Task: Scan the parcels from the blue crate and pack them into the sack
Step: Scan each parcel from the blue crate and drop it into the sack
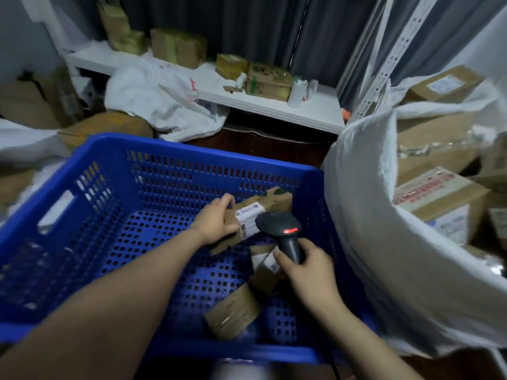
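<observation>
With the sack (370, 215) right of the grip and loose parcels (233, 314) below it, a parcel (274, 200) is held in the crate (192, 149) by the left hand (214, 218) at its left end, long axis running rightward, label partly hidden by the scanner (277, 226) gripped in the right hand (307, 272).

Your left forearm (123, 292) and right forearm (365, 338) are bare skin as far as they are in view. Your left hand (212, 223) and right hand (310, 272) are bare too. A short, plain thumbnail (276, 254) shows on your right hand.
</observation>
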